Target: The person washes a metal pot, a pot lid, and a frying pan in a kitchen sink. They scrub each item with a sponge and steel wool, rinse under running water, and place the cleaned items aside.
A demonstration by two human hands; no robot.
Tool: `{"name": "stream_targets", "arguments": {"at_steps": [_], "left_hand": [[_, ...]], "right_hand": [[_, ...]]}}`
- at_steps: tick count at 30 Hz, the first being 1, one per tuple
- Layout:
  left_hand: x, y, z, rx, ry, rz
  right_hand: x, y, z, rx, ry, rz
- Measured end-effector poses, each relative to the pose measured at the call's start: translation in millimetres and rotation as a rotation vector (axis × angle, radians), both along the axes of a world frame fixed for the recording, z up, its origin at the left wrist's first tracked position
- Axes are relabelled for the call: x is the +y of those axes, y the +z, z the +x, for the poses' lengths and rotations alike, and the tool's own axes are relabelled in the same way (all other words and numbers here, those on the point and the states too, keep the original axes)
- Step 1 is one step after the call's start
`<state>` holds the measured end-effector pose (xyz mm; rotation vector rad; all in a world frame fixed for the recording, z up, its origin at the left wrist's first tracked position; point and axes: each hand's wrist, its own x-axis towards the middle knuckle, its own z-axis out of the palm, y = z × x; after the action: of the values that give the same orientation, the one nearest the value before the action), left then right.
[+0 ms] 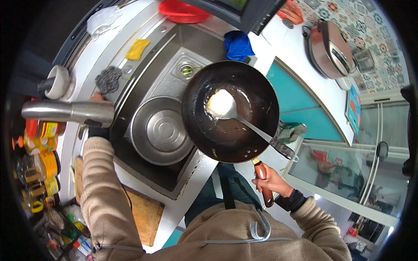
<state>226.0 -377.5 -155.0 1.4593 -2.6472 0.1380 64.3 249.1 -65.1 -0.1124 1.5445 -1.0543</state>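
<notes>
Two hands work over a steel sink (143, 78). Far left, jars (41, 161) crowd the counter, and a wooden board (146, 215) lies near the person's left sleeve. The left hand (96, 126) reaches up to the faucet (69, 112); the faucet hides its fingers, so its grip cannot be told. A steel bowl (160, 130) sits upside down in the basin. Beside it, a dark wok (230, 111) hangs over the sink's right edge, with a ladle (237, 115) resting inside. The right hand (272, 178) is closed around the wok's reddish handle (263, 182). A cooker (331, 50) stands far right.
</notes>
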Motion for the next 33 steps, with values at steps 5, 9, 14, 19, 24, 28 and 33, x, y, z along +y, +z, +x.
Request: {"name": "stream_targets", "arguments": {"at_steps": [5, 9, 14, 19, 24, 28, 33], "left_hand": [[5.6, -12.8, 23.2, -0.119, -0.189, -0.155], [90.1, 19.9, 17.5, 0.628, -0.175, 0.284], [209.4, 95.5, -6.9, 0.353, -0.413, 0.099], [302.3, 138.0, -58.2, 0.526, -0.714, 0.202], [343.9, 118.2, -130.4, 0.443, -0.903, 0.397], [340.8, 87.0, -176.6, 0.161, -0.889, 0.423], [357.5, 49.0, -209.7, 0.07, -1.033, 0.468]], "right_hand": [[19.8, 3.0, -11.6, -0.005, 0.025, -0.118], [66.5, 27.3, -48.9, 0.24, -0.363, 0.22], [56.8, 26.1, -93.5, 0.646, -0.274, -0.03], [9.0, 25.7, -113.4, 0.343, 0.184, 0.052], [5.1, 49.8, -103.0, -0.051, 0.151, -0.003], [17.7, 58.6, -72.5, -0.156, -0.024, 0.014], [8.6, 65.5, -32.1, -0.213, -0.231, -0.119]]}}
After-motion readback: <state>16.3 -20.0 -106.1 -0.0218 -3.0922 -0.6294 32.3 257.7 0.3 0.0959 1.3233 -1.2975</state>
